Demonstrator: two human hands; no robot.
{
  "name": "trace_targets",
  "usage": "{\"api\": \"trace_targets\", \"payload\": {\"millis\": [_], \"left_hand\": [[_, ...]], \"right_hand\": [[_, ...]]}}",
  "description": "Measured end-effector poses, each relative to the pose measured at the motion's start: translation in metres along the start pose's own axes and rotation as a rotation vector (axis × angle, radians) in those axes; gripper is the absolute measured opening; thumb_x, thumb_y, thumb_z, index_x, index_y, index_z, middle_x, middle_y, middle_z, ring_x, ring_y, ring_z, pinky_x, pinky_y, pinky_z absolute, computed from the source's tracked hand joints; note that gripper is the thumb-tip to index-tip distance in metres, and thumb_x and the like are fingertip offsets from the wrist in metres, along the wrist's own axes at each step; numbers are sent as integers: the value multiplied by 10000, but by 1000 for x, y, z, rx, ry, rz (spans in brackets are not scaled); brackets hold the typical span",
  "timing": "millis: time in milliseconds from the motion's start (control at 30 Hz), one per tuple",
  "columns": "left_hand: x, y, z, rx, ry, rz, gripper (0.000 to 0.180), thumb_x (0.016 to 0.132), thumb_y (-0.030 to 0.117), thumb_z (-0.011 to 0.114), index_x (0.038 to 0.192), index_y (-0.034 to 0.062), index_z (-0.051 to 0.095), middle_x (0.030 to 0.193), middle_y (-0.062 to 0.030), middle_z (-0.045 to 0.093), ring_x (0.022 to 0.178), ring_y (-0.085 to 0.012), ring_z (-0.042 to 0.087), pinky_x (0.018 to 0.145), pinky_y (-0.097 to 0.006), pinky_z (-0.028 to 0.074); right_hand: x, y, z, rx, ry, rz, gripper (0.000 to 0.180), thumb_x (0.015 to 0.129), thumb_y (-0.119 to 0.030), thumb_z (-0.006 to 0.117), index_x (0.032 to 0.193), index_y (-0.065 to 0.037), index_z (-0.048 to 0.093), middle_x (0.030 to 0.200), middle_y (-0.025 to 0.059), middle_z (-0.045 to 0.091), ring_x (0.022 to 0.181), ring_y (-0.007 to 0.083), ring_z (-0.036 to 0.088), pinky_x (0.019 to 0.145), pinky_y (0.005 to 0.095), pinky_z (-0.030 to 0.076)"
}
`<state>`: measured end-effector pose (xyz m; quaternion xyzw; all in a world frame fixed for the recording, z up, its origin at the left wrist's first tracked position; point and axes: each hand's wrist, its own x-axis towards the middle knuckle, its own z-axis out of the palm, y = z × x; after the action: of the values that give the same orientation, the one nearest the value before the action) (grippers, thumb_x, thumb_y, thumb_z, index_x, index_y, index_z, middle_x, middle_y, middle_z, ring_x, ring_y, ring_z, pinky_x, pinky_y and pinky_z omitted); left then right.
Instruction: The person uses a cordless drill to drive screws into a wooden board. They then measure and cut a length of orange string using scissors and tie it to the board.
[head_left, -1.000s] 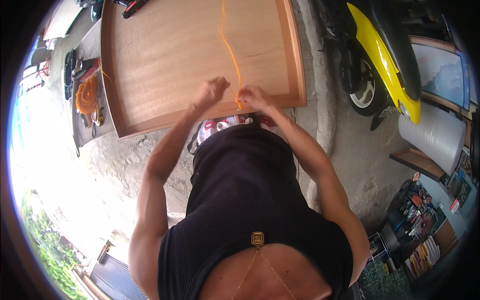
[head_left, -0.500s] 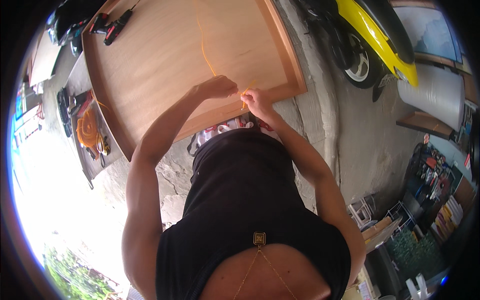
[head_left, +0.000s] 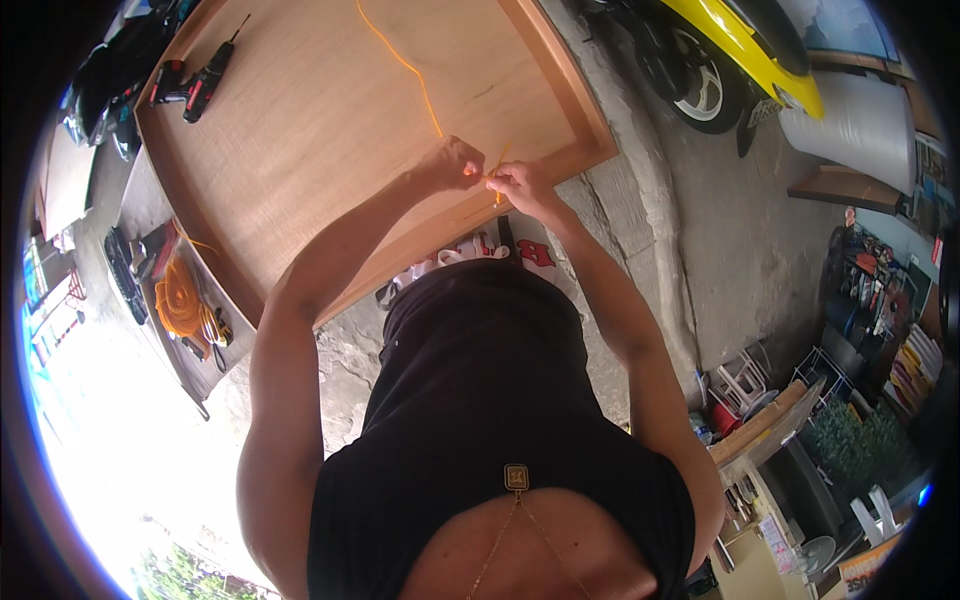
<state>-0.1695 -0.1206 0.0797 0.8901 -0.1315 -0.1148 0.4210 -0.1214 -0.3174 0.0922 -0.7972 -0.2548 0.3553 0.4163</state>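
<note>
An orange cord (head_left: 412,68) runs from the far edge of a shallow wooden panel with a raised frame (head_left: 300,120) down to my hands. My left hand (head_left: 455,165) is closed on the cord, its fingers curled over the near part of the panel. Close beside it, my right hand (head_left: 522,188) pinches the same cord between thumb and fingers. Short orange ends stick out above and below the right fingertips. The two hands nearly touch above the panel's near rim. Whether the cord is knotted there is too small to tell.
A red and black cordless drill (head_left: 200,85) lies at the panel's far left. Left of the panel, a coiled orange cable (head_left: 180,300) rests on a low board. A yellow motorbike (head_left: 760,50) stands at the far right, near a large plastic-wrapped roll (head_left: 850,125).
My hands have come closer together on the cord, the right one shifting slightly right. The whole view has shifted a little, so the drill and motorbike appear at different places.
</note>
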Motion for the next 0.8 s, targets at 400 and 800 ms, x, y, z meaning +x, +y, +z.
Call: {"api": "trace_targets", "payload": {"millis": [400, 800], "left_hand": [[-15, 6, 0, 79, 126, 191, 117, 791, 186, 661, 840, 79, 662, 773, -50, 639, 768, -246, 599, 752, -389, 464], [-8, 19, -2, 180, -38, 72, 98, 766, 148, 623, 825, 75, 651, 750, -76, 611, 746, -269, 582, 782, -379, 458]], "right_hand": [[8, 4, -1, 119, -114, 199, 208, 831, -202, 600, 719, -32, 644, 692, 19, 638, 667, 103, 584, 641, 259, 447], [19, 13, -8, 290, -241, 220, 218, 826, -212, 589, 749, -23, 667, 721, 33, 664, 678, 120, 592, 650, 251, 440]]}}
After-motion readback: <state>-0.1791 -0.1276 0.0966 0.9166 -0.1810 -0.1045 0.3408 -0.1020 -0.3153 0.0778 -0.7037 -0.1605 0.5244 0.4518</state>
